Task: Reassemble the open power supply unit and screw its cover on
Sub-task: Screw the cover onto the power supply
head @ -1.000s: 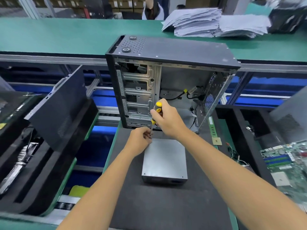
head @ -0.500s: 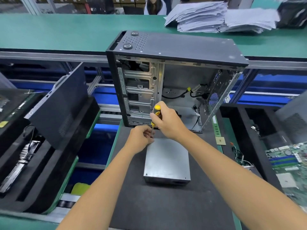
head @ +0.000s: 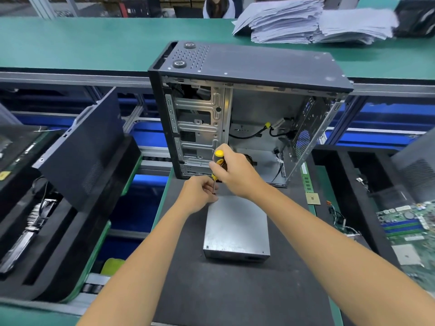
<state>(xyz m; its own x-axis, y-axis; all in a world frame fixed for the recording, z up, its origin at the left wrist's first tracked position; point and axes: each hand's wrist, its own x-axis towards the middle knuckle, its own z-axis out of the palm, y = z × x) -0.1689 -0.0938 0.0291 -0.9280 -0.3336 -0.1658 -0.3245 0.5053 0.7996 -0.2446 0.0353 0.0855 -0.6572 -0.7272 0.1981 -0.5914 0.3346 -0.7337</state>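
Observation:
The grey metal power supply unit (head: 236, 229) lies flat on the black mat (head: 235, 290), its cover on top. My right hand (head: 237, 172) grips a yellow-and-black screwdriver (head: 218, 158) held upright over the unit's far left corner. My left hand (head: 200, 194) is closed around the screwdriver's shaft near the tip, at that same corner. The tip and any screw are hidden by my fingers.
An open black computer case (head: 247, 109) stands just behind the unit. A loose side panel (head: 87, 151) leans in the black foam tray at left. A memory stick (head: 306, 177), a processor chip (head: 312, 198) and a motherboard (head: 409, 224) lie to the right. Paper stacks (head: 306, 22) sit at the back.
Both hands stay at the unit's far left corner with the screwdriver. The camera has shifted slightly, so the scene sits a little lower in view.

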